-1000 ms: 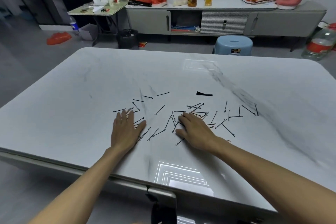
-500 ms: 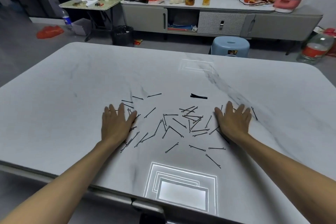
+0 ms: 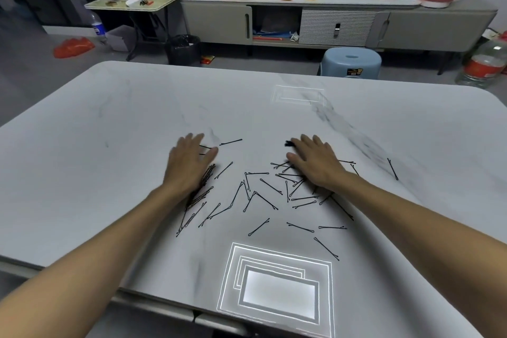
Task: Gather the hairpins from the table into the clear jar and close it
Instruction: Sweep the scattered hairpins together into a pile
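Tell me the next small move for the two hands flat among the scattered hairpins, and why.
Probably sweep both palms inward to bunch the pins. The left hand and right hand lie flat and open on the table, with the hairpins spread loosely between them and a stray pin far right. A single pile would be easier to pick up. No jar is in view.

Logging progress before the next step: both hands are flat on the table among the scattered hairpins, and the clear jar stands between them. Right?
Not quite. The head view shows no clear jar on the table at all. The rest holds: the left hand and right hand lie open and flat, with loose hairpins scattered between and around them.
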Demonstrator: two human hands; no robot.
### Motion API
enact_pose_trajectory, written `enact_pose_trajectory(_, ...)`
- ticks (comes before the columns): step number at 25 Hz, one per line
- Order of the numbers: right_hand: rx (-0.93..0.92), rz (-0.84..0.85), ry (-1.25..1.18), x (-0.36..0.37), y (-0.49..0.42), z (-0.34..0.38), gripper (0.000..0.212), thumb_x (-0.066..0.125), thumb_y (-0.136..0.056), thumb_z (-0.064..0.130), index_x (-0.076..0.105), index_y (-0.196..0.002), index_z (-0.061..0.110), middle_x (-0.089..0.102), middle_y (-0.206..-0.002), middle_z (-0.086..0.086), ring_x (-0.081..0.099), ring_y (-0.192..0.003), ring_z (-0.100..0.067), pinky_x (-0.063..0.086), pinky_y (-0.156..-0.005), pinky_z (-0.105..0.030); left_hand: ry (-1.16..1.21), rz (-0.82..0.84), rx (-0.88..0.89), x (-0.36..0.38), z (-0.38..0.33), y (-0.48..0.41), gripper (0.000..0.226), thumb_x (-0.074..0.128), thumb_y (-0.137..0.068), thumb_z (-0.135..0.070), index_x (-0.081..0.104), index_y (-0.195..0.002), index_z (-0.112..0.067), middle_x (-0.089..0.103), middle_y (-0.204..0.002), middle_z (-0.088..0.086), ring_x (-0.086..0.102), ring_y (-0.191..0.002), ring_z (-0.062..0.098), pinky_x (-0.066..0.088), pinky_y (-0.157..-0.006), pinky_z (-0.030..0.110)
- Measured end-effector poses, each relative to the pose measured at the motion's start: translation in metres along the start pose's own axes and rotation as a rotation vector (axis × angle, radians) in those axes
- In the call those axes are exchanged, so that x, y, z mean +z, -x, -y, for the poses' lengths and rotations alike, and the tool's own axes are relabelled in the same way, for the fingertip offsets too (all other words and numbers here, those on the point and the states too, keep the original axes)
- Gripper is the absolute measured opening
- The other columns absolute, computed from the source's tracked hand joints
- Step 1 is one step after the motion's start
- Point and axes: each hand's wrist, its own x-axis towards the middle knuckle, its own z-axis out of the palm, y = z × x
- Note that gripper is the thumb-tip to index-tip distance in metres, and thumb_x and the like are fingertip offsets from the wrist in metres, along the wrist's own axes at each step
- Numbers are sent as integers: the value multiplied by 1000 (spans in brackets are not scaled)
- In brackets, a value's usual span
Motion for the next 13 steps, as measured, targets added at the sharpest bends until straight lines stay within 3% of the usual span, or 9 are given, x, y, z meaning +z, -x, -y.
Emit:
enact_pose_trajectory(3,-220,10,8,6,24,13,53,27,-95,55,43,-139,29,46,-132,4,36,-125,-21,32,-104,-42,-179,128,-29,4,12,-22,73,23,-90,-67,25,-151,-27,24,-159,6,13,-147,36,13,-117,48)
enact_pose_trajectory(6,-337,-11,-75,-5,47,4,38,37,-101,42,52,-134,29,51,-132,5,39,-127,-14,30,-108,-37,-25,237,154,16,-7,-17,62,27,-95,-64,26,-150,-35,29,-158,-5,12,-149,28,17,-117,43)
enact_pose_trajectory(8,-155,-199,-33,-11,57,-18,37,40,-101,39,56,-132,25,50,-141,-1,39,-134,-18,25,-112,-39,34,302,232,19,-32,-7,52,35,-97,-57,30,-145,-39,35,-152,-11,12,-149,18,24,-109,40)
enact_pose_trajectory(10,240,-379,80,-15,67,-56,41,36,-99,41,57,-125,19,52,-134,-15,44,-126,-32,33,-107,-46,19,369,292,22,-51,0,46,35,-94,-61,34,-136,-43,42,-141,-10,21,-145,19,32,-100,40)
enact_pose_trajectory(12,555,-278,75,-17,79,-78,54,27,-93,53,50,-127,17,48,-131,-23,40,-124,-39,32,-106,-51,-16,442,343,23,-60,10,47,36,-94,-63,33,-138,-46,39,-146,-10,18,-147,16,33,-103,40)
enact_pose_trajectory(13,586,-207,49,-13,82,-82,58,25,-93,56,47,-132,18,43,-136,-25,34,-129,-41,27,-110,-53,-36,478,354,22,-63,16,51,37,-94,-62,29,-143,-47,32,-154,-10,13,-149,12,29,-107,39)
